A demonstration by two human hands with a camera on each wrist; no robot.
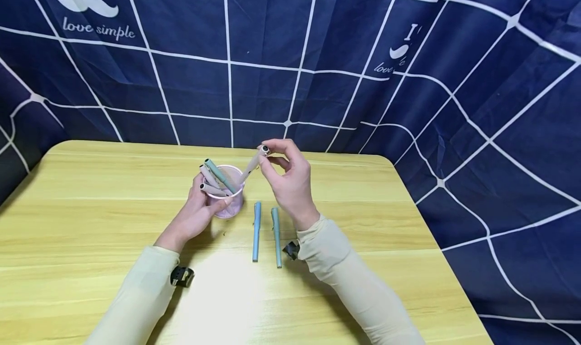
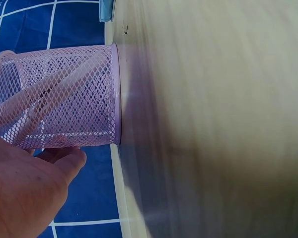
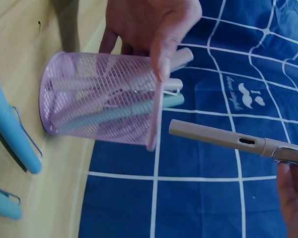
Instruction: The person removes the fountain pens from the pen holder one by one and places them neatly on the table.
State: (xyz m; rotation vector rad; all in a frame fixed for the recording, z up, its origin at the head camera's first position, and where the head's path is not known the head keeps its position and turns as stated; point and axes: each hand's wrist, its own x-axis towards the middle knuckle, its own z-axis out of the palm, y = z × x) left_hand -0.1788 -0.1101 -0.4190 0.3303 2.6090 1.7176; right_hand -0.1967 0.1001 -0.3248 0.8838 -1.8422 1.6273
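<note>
A pink mesh pen cup (image 1: 232, 207) stands on the table, and my left hand (image 1: 194, 215) grips it near the rim, thumb on the near side. Inside lean one green pen (image 1: 220, 174) and two pale pens (image 1: 212, 189). My right hand (image 1: 294, 181) pinches a greyish-beige fountain pen (image 3: 216, 135) by its clip end, between thumb and fingers. The pen slants down toward the cup, and in the right wrist view its lower end is just outside the rim, apart from it. In the left wrist view the mesh wall (image 2: 74, 94) shows the pens inside.
A blue pen (image 1: 256, 231) and a teal pen (image 1: 276, 238) lie side by side on the wooden table (image 1: 113, 209), in front of the cup and near my right wrist. A dark blue cloth (image 1: 268, 42) with white lines hangs behind the table and along its right side.
</note>
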